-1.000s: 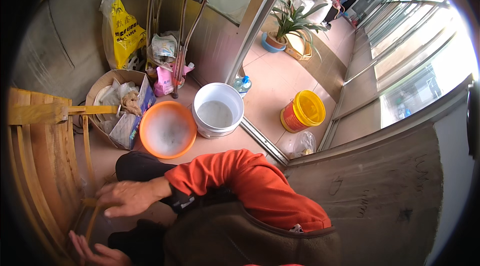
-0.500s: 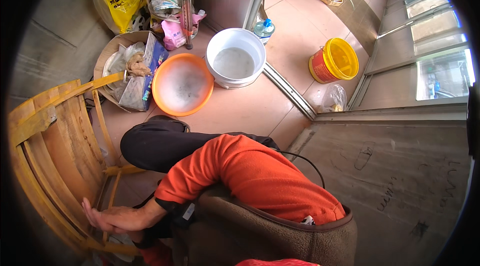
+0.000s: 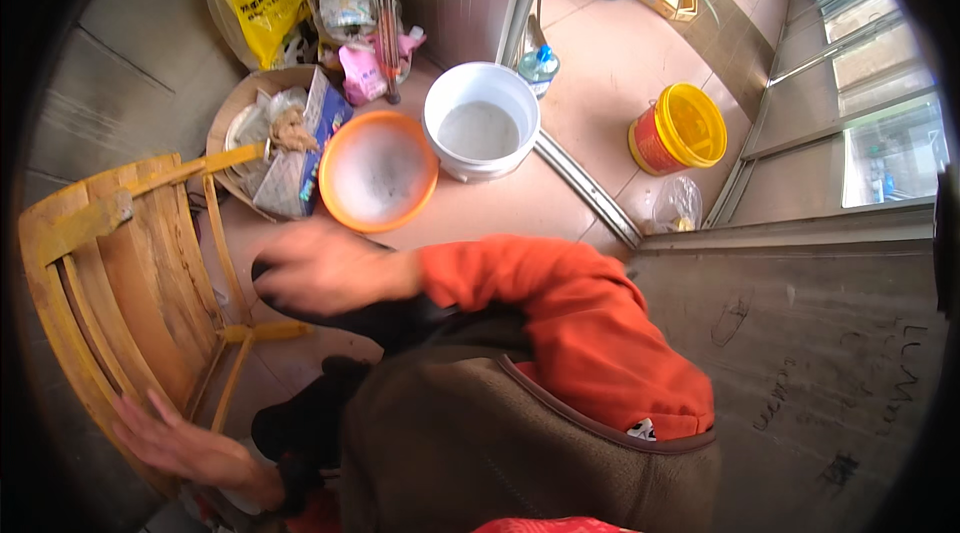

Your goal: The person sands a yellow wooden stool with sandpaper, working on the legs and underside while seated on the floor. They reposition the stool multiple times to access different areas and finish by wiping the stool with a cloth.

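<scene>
My left hand (image 3: 190, 448) is at the lower left with its fingers spread, in front of the slats of a yellow-brown wooden chair (image 3: 140, 273). Whether it touches the wood I cannot tell. Over my dark trouser knee, my right hand (image 3: 325, 268) is smeared by motion, its fingers unclear and no held thing visible. Just beyond it on the tiles stands an orange basin (image 3: 328, 176) of foamy grey liquid. A white bucket (image 3: 530, 133), also with cloudy liquid in it, stands against the basin's right side.
A cardboard box (image 3: 232, 123) of bags and cloths sits left of the basin, near a yellow bag (image 3: 258, 8) and a pink pouch (image 3: 362, 75). Metal crutches (image 3: 388, 33) lean behind. Past the door track (image 3: 590, 188) stand a yellow bucket (image 3: 645, 145) and a clear bottle (image 3: 538, 73).
My hands were close together by the chair. The right one has moved up and right, over my knee toward the basin; the left stays beside the slats, now seen with fingers spread.
</scene>
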`<action>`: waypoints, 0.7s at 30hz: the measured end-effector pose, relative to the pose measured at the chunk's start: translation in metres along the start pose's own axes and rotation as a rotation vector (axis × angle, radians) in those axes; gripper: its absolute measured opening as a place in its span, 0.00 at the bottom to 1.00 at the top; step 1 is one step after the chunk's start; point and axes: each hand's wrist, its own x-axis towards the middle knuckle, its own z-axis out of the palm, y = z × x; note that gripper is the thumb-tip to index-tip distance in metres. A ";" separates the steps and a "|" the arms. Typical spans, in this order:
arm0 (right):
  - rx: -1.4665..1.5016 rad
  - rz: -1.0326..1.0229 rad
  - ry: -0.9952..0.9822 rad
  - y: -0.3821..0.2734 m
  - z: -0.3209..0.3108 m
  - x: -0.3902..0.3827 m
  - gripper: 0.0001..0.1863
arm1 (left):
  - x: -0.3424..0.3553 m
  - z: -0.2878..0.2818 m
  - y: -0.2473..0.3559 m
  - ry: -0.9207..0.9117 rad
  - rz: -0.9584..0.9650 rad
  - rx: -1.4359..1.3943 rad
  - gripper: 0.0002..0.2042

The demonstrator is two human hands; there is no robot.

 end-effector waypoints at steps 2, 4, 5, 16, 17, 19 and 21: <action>0.341 0.820 0.245 0.041 -0.069 -0.089 0.15 | -0.002 -0.016 -0.011 -0.028 0.156 0.455 0.28; -0.682 0.680 0.354 0.066 -0.152 -0.195 0.12 | -0.007 -0.029 -0.029 -0.078 0.096 0.548 0.25; -0.663 1.089 0.445 0.062 -0.197 -0.253 0.16 | -0.010 -0.036 -0.039 -0.059 0.003 0.601 0.23; -1.587 2.482 0.096 -0.024 -0.451 -0.556 0.43 | 0.041 -0.116 -0.177 -0.497 -0.203 0.936 0.21; -1.535 2.573 0.049 -0.029 -0.455 -0.565 0.51 | 0.045 -0.126 -0.182 -0.572 -0.095 0.947 0.21; -1.289 2.723 0.027 -0.036 -0.464 -0.586 0.67 | 0.053 -0.144 -0.189 -0.642 -0.038 1.045 0.23; -1.127 2.844 0.151 -0.036 -0.466 -0.616 0.69 | 0.058 -0.161 -0.189 -0.699 0.016 1.209 0.24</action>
